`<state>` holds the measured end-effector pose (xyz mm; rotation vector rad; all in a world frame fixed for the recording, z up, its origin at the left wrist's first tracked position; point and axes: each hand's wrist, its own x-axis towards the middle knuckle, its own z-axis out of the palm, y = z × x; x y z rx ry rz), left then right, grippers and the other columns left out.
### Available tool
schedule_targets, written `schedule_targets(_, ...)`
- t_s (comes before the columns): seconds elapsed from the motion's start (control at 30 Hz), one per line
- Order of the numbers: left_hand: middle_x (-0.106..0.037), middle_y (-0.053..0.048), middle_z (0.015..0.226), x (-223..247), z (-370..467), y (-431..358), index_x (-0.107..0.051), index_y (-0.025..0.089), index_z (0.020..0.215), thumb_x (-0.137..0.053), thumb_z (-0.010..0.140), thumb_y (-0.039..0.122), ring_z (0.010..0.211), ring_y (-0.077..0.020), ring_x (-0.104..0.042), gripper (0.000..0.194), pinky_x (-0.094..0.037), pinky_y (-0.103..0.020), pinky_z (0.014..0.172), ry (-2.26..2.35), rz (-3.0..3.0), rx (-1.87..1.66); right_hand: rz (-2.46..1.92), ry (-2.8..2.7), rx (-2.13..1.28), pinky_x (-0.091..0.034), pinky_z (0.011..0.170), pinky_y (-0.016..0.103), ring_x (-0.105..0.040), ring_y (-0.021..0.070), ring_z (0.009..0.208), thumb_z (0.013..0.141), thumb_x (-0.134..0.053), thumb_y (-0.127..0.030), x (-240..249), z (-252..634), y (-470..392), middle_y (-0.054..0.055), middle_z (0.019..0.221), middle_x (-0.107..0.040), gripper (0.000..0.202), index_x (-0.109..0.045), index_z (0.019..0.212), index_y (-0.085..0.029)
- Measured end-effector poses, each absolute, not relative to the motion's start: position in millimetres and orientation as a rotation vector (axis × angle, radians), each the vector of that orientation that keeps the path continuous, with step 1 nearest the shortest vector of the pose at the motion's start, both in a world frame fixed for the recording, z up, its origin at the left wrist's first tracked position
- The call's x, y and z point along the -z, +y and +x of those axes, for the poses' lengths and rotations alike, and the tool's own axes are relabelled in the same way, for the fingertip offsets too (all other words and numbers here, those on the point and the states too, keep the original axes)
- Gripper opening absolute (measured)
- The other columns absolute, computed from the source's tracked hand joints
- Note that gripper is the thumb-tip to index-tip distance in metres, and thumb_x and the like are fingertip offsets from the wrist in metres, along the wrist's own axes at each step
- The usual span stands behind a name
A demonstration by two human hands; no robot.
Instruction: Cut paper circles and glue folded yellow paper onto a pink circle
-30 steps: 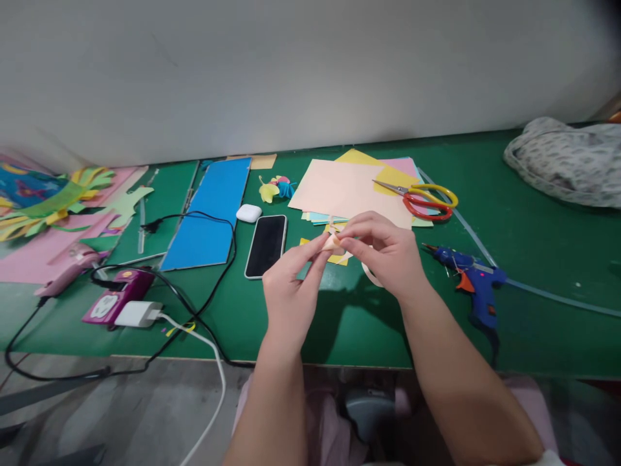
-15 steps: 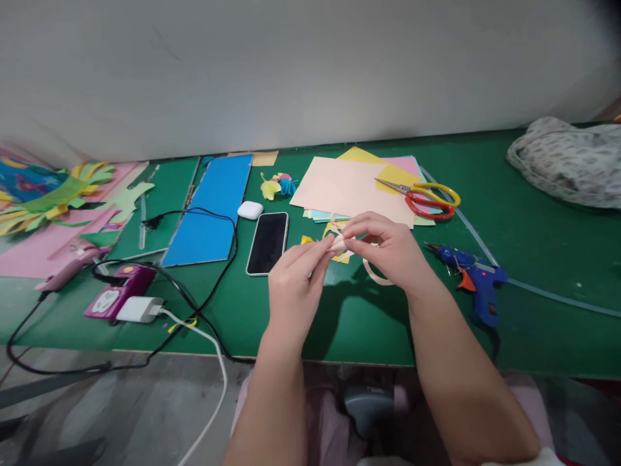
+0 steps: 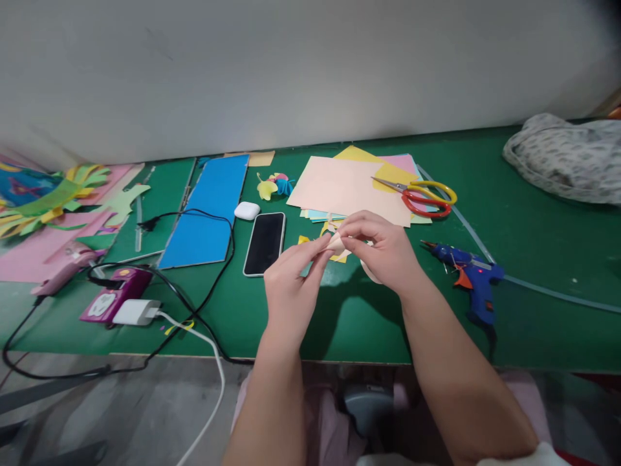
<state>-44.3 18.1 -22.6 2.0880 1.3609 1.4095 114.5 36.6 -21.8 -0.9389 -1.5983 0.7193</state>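
Between my two hands is a cream paper strip (image 3: 336, 243), curled into a small roll at the fingertips. My left hand (image 3: 295, 279) pinches it from the left, thumb and fingers pressed together. From the right, my right hand (image 3: 381, 249) grips the same piece between thumb and fingers. A pale loose end of the strip trails beneath my right hand, partly covered by it. Yellow paper scraps (image 3: 341, 258) lie on the table just behind and under the fingertips. Both hands are above the green table (image 3: 359, 330).
Sheets of coloured paper (image 3: 339, 184) lie behind my hands, with scissors (image 3: 422, 196) on top. A blue glue gun (image 3: 470, 275) rests at right. A phone (image 3: 264, 244), earbud case (image 3: 247, 211), blue board (image 3: 206, 213), small paper flowers (image 3: 274, 186) and a power strip (image 3: 116, 295) with cords are left.
My fingers have shifted slightly on the cream strip, and more of its curled face shows. Its trailing loop is now more hidden under my right hand. The whole view has moved a little.
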Motion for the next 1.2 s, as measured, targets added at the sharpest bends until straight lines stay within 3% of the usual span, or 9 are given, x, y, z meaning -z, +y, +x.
schedule_targets(0.9, -0.074, -0.001, 0.091, 21.9, -43.3, 17.1, -0.072, 0.024, 0.098, -0.066, 0.080, 0.026, 0.077, -0.0139, -0.068, 0.019, -0.054, -0.024, 0.071, 1.428, 1.968, -1.384, -0.912, -1.671, -0.649, -0.048, 0.067, 0.027, -0.059, 0.0150, 0.082, 0.086, -0.058, -0.014, 22.0, 114.7, 35.9, 0.002, 0.087, -0.062, 0.012, -0.065, 0.079, -0.021)
schedule_targets(1.2, -0.075, -0.001, 0.089, 19.1, -38.7, 16.0, -0.074, 0.024, 0.092, -0.071, 0.075, 0.029, 0.077, -0.0149, -0.069, 0.018, -0.056, -0.024, 0.071, 1.346, 1.573, -1.449, -0.875, -1.558, -0.766, -0.052, 0.071, 0.028, -0.061, 0.0165, 0.092, 0.085, -0.059, -0.016, 21.6, 114.7, 34.6, 0.003, 0.095, -0.065, 0.011, -0.066, 0.080, -0.022)
